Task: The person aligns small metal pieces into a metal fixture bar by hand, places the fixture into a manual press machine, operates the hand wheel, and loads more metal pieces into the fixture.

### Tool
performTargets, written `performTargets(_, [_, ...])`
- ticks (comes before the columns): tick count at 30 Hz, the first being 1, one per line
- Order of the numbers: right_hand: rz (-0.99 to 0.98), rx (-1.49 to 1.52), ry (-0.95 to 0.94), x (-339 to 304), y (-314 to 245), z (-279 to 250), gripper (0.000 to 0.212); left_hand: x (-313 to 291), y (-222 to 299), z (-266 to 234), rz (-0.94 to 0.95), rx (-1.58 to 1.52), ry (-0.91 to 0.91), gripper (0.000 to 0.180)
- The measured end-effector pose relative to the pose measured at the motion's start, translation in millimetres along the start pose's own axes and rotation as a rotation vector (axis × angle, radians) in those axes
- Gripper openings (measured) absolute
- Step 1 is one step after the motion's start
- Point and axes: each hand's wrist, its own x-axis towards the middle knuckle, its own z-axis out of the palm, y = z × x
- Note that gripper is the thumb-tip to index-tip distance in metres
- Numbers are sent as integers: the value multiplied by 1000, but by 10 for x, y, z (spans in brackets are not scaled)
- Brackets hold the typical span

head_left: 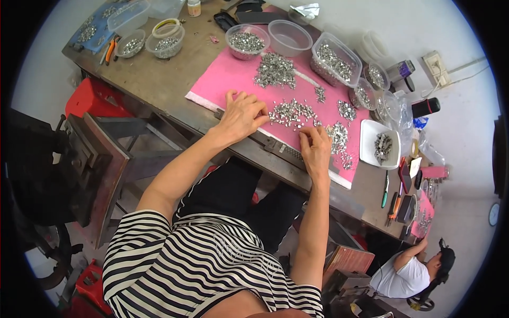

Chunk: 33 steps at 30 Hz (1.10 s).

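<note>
The left hand point(243, 116) is at the near edge of the pink cloth point(216, 79), its fingers loosely bent. The right hand point(316, 150) is half curled. Small silver metal pieces point(292, 113) lie spread on the cloth between the two hands. I can't tell if either hand has hold of one. A white tray point(368, 142) with more bits sits to the right.

Shiny metal pieces point(291, 113) lay on a matt, cloth-like mat point(218, 79), as smooth clear-plastic tubs point(290, 39) lined the far side, a glossy tray point(368, 140) sat right and a dull tabletop point(154, 71) showed left
</note>
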Motion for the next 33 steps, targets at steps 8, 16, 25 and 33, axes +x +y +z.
performTargets(8, [7, -14, 26, 26, -64, 64, 7, 6, 10, 18, 10, 107, 15, 6])
performTargets(16, [-34, -155, 56, 43, -95, 153, 6, -9, -24, -32, 2, 64, 36, 5])
performTargets(25, [62, 180, -23, -162, -98, -116, 7, 27, 4, -20, 44, 39, -53, 12])
performTargets(33, [-127, 130, 19, -387, -237, -84, 16, 75, -35, 17, -1, -3, -82, 12])
